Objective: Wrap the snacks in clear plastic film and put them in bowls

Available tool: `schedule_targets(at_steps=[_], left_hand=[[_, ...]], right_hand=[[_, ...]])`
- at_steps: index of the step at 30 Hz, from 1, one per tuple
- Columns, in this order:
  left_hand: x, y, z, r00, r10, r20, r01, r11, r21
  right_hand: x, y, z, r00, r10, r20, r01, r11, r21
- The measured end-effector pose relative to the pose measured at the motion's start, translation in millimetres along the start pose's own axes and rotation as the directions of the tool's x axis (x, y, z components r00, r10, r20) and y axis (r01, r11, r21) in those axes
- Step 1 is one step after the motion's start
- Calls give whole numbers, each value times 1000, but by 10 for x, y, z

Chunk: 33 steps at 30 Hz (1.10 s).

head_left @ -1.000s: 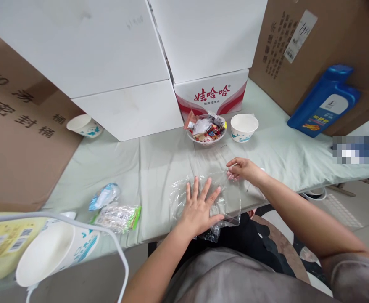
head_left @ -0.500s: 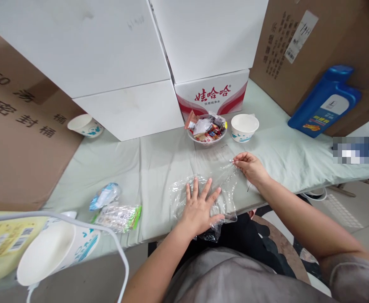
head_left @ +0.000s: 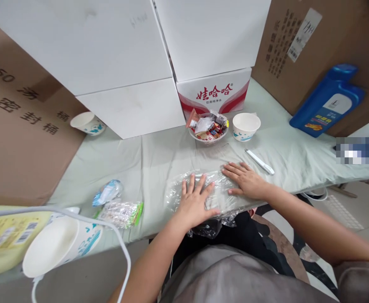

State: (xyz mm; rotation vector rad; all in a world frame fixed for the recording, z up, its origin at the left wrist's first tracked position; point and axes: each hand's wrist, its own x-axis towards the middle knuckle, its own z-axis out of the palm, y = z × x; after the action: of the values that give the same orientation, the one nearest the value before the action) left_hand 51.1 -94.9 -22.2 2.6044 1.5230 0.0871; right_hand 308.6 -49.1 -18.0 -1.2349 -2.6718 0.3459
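Note:
Both my hands lie on a crinkled sheet of clear plastic (head_left: 220, 181), perhaps a bag, at the front edge of the cloth-covered table (head_left: 159, 160). With fingers spread, my left hand (head_left: 195, 204) presses flat on its left part. My right hand (head_left: 246, 181) rests on the right part, fingers stretched out and holding nothing. Just beyond that hand lies a white utility knife (head_left: 260, 162), apart from it. Part of the plastic hangs over the edge towards my lap.
Behind the plastic stand a bowl of wrapped snacks (head_left: 208, 130) and a paper bowl (head_left: 246, 127). White cartons (head_left: 134, 109) form a wall at the back. Snack packets (head_left: 119, 212) lie left, near a white cable (head_left: 121, 244). A blue bottle (head_left: 329, 103) stands right.
My right hand has gone from a pinch at the plastic's far right corner to lying flat on it, nearer my left hand. The utility knife now shows on the table.

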Motion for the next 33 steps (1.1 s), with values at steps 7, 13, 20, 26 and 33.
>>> schedule_targets(at_steps=[7, 13, 20, 26, 33], left_hand=[[-194, -637, -179, 980, -189, 63, 189, 982, 14], [-481, -743, -273, 950, -133, -281, 67, 971, -231], [-813, -659, -417, 985, 169, -22, -154, 829, -537], [-966, -538, -390, 984, 114, 134, -56, 925, -377], [-910, -512, -310, 995, 6, -100, -56, 862, -505]], right_hand=[[-126, 250, 17, 999, 48, -17, -48, 998, -28], [-205, 126, -269, 973, 69, -220, -11, 967, 254], [-452, -427, -330, 997, -42, 59, -7, 755, 655], [-567, -292, 90, 906, 375, 197, -332, 340, 880], [-553, -270, 77, 833, 536, 135, -334, 293, 896]])
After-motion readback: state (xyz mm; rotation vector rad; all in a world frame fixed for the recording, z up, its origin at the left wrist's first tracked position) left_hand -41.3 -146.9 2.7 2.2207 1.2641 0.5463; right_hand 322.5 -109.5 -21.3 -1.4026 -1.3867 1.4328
